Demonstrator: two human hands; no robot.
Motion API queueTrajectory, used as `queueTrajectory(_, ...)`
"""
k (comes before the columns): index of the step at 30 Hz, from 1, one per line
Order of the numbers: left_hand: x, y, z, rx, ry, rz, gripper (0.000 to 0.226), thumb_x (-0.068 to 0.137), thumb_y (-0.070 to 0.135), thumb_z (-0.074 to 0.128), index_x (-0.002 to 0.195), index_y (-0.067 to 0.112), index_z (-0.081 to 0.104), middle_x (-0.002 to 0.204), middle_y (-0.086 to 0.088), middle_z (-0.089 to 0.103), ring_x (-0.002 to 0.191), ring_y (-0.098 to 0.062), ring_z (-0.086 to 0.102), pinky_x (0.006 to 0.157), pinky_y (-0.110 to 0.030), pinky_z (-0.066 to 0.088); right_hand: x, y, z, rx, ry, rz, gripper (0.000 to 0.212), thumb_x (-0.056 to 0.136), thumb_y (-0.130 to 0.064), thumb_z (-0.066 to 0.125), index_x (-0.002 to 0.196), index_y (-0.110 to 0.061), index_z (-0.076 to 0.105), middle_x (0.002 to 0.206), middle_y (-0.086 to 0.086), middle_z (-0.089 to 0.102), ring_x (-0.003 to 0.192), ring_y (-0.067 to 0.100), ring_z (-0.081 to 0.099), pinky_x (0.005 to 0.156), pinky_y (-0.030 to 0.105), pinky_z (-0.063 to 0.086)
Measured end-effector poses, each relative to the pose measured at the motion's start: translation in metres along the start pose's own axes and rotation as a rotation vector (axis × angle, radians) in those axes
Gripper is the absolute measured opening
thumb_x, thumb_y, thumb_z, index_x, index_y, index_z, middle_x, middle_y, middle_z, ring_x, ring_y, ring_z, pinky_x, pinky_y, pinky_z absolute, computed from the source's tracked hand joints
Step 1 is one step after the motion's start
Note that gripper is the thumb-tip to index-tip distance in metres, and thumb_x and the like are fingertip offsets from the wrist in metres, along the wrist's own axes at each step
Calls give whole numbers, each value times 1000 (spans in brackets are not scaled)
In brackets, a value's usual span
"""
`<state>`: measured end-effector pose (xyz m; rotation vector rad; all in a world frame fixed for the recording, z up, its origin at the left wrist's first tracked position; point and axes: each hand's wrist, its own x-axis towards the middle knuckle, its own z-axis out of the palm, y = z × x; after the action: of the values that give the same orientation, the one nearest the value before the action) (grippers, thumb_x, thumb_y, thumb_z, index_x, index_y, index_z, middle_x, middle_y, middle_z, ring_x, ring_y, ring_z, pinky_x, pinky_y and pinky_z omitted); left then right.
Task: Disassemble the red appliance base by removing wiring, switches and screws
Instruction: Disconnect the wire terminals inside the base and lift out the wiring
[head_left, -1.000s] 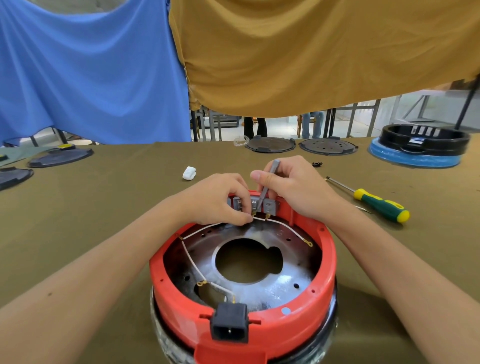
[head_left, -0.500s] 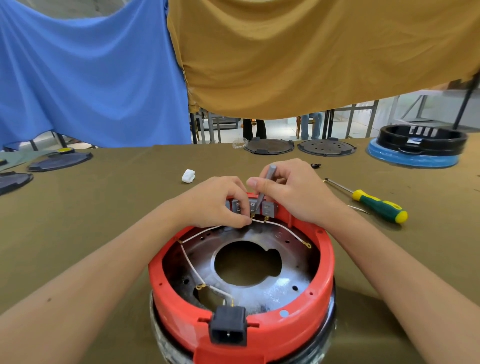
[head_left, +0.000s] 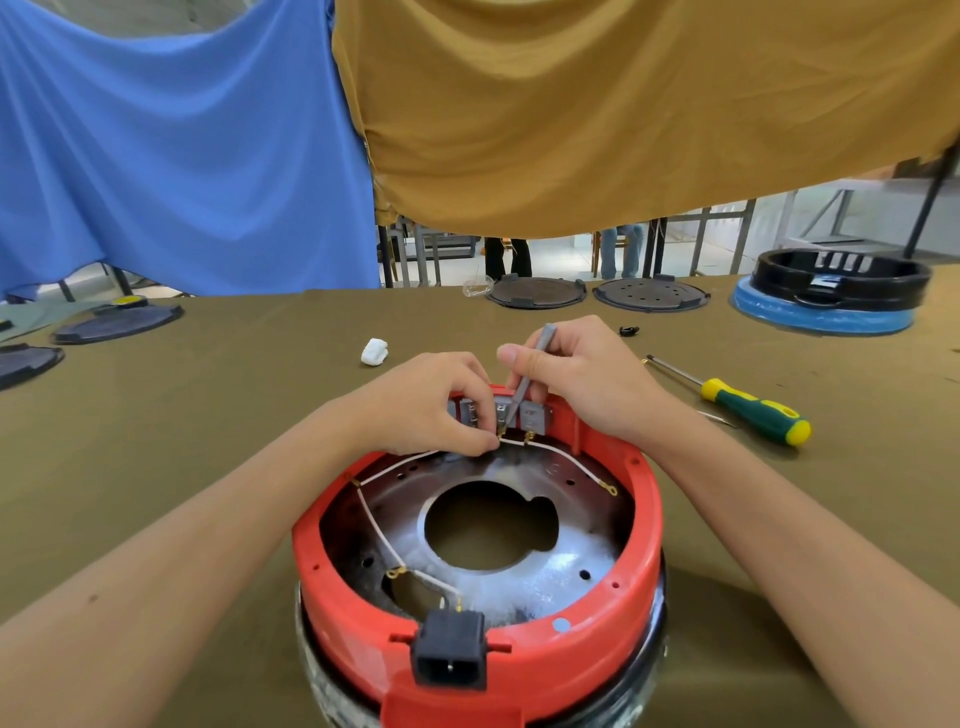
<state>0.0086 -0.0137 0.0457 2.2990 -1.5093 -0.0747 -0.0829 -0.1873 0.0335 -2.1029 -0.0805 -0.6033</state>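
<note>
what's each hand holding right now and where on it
Right hand grips a thin grey tool around its middle. Left hand pinches the white wire at its connector end.

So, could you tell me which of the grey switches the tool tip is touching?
The middle grey switch: the thin grey tool in the right hand slants down onto it, unlike its neighbours.

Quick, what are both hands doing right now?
Left hand: pinching the white wire near the switches.
Right hand: gripping a thin grey tool, tip at the switches.

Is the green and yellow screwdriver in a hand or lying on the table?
Lying on the table: the green and yellow screwdriver rests untouched.
</note>
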Motion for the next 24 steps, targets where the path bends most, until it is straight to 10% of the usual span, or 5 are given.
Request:
queueTrajectory(17, -1, 5, -2, 21, -18, -7, 3, 81, 25, 76, 78, 25, 76, 105, 13, 55, 97, 1, 55, 96, -29, 42, -6, -11, -3, -280, -100, -217, 27, 90, -40, 69, 76, -17, 74, 76, 4, 63, 69, 13, 56, 62, 24, 42)
queueTrajectory(24, 0, 2, -1, -25, -13, -4, 7, 79, 25, 78, 73, 27, 75, 108, 11, 58, 100, 3, 55, 95, -26, 43, 0, -4, 0, -76, -31, -58, 30, 92, -31, 70, 67, -16, 70, 52, -3, 59, 50, 4, 47, 57, 27, 40)
